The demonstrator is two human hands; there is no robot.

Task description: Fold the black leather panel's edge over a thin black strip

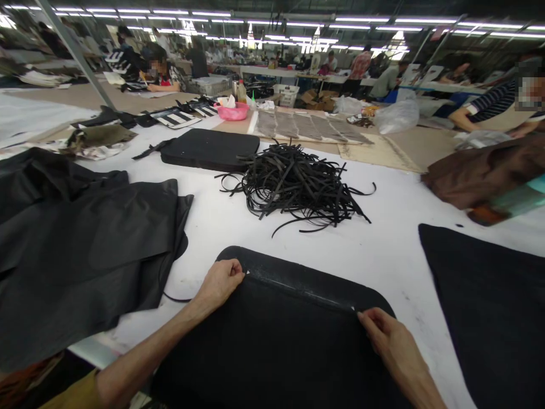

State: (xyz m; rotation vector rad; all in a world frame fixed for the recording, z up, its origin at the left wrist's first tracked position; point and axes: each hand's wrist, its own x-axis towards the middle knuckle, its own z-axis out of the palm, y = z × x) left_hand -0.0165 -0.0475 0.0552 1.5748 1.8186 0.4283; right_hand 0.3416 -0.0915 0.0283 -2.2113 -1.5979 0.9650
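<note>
Now, at the lower middle of the frame, your left hand (224, 279) and right hand (390, 335) pinch the thin strip (294, 290), slanting down rightward over the black mat (281, 346).

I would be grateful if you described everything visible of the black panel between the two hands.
The black panel lies on the white table, its far corners rounded and its near end cut off by the picture. It looks matte, perhaps cloth or foam. A shiny streak runs near the far edge, with a small white spot at each end. The left hand and right hand touch it beside those spots.
</note>
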